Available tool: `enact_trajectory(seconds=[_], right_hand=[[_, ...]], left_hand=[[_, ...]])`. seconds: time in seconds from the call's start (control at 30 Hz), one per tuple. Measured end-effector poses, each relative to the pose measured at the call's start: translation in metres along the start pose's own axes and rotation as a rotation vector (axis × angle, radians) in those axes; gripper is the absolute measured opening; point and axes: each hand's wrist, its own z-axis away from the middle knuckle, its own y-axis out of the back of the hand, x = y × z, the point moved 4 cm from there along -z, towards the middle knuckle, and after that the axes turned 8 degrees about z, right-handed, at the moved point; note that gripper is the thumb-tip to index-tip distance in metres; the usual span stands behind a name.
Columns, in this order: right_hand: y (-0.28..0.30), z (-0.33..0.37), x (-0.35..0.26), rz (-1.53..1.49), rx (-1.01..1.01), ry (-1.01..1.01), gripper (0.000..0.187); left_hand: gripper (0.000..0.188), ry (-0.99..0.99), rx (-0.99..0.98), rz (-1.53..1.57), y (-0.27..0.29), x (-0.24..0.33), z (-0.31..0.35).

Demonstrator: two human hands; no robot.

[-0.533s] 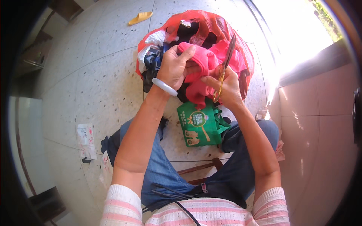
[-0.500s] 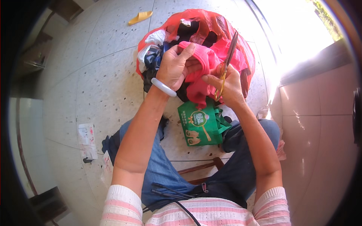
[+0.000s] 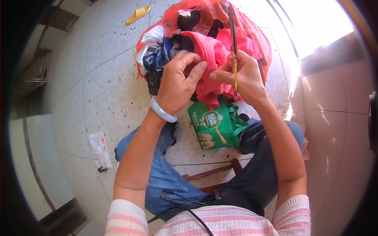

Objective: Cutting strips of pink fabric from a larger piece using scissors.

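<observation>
Presently, R hand (image 3: pixel 249 76) grasping scissors (image 3: pixel 234 53), pointed fwd, nr pink cloth (image 3: pixel 210 51); L hand (image 3: pixel 179 80), fingers curled at cloth edge, can't tell if gripping. Grn bag (image 3: pixel 214 128) adj.

2 bare forearms (image 3: pixel 136 161) angled forward, left grip (image 3: pixel 179 80) curled, right grip (image 3: pixel 244 76) folded, thumb pointing left

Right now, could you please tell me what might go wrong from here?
The scissors in the right grip appear to point out over the red bag, so their tips might snag or tear its plastic. The left grip is close by at the pink cloth, so a swing of the blades that way could nick it.
</observation>
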Motion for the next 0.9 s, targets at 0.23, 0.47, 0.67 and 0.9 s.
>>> enact_trajectory(seconds=[0.23, 0.47, 0.67, 0.9], right_hand=[[0.005, -0.009, 0.001, 0.026, 0.104, 0.134, 0.037], [0.007, -0.010, 0.009, -0.025, 0.101, 0.015, 0.037], [0.016, -0.019, 0.011, -0.107, 0.255, 0.095, 0.039], [0.012, 0.002, 0.005, 0.309, 0.202, -0.121, 0.050]], left_hand=[[0.014, 0.327, 0.030, 0.529, -0.012, -0.009, 0.003], [0.021, 0.393, -0.179, 0.446, -0.027, -0.033, 0.016], [0.021, 0.427, -0.319, 0.257, -0.037, -0.042, 0.017], [0.016, 0.524, -0.040, 0.923, -0.010, -0.031, 0.005]])
